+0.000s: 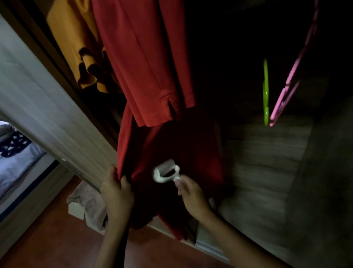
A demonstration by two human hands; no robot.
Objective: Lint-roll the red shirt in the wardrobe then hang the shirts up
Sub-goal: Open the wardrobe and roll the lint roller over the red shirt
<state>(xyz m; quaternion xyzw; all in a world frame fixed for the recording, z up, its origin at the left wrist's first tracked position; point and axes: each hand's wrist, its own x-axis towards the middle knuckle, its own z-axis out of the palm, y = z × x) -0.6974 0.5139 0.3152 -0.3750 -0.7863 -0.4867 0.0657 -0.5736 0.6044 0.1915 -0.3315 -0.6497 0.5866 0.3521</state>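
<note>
A red shirt (144,58) hangs inside the dark wardrobe, its lower part dropping into shadow. My left hand (116,191) pinches the shirt's left edge near the hem and holds the cloth taut. My right hand (189,191) grips the handle of a white lint roller (165,172), whose head rests against the lower front of the red shirt. A yellow-orange shirt (73,36) hangs just left of the red one.
A green hanger (265,93) and a pink hanger (293,71) hang bare on the right. The wardrobe's sliding door (26,86) stands at the left, with a bed (6,160) beyond it. A pale cloth-covered box (86,206) sits on the wooden floor.
</note>
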